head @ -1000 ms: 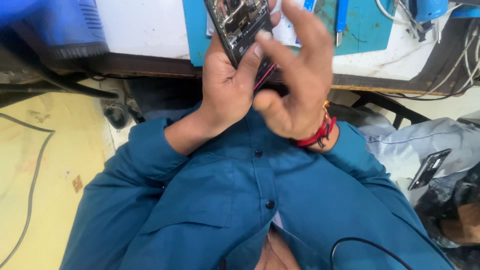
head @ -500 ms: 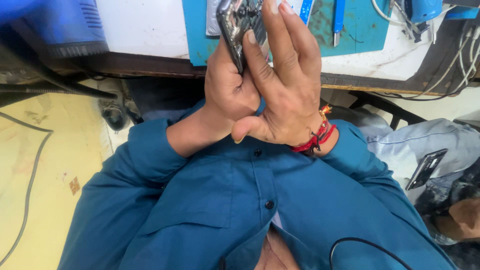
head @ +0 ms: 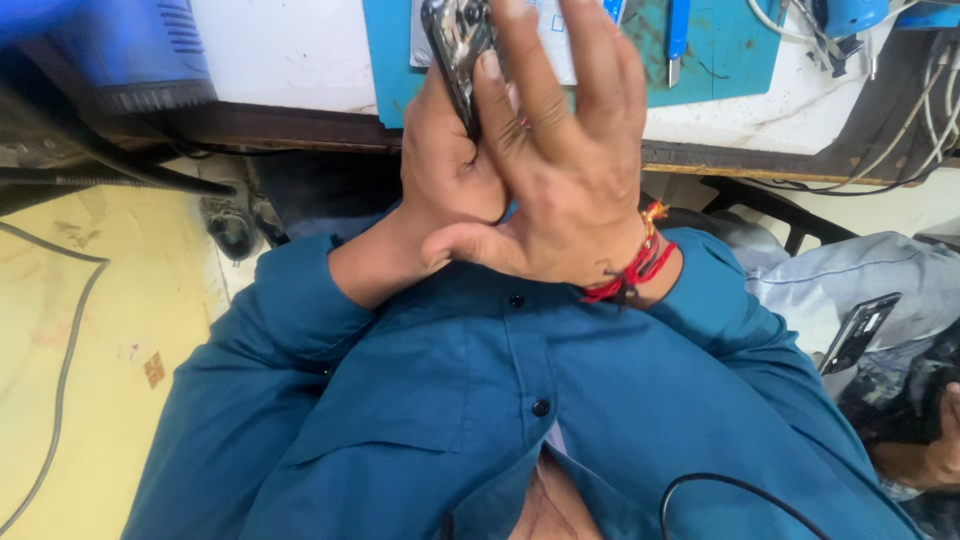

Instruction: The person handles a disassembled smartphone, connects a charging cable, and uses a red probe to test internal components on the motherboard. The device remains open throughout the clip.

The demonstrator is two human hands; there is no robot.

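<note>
The left hand (head: 445, 170) is wrapped around an opened phone (head: 462, 45), its grip pressed together on the phone's lower part, so the device stands upright and edge-on above the fist, its dark inner parts showing; the right hand (head: 560, 170) lies flat against the left, fingers (head: 530, 90) spread and extended upward along the phone's side, touching it without pinching; the right thumb points left across the left wrist. A red thread bracelet (head: 635, 270) circles the right wrist. The phone is held in the air before the chest, just in front of the counter (head: 290, 50), over the edge of a teal mat (head: 720, 60); a blue-handled tool (head: 677, 35) lies on that mat, well apart from the hands. A second dark phone (head: 858, 332) rests on another person's lap at the right.
</note>
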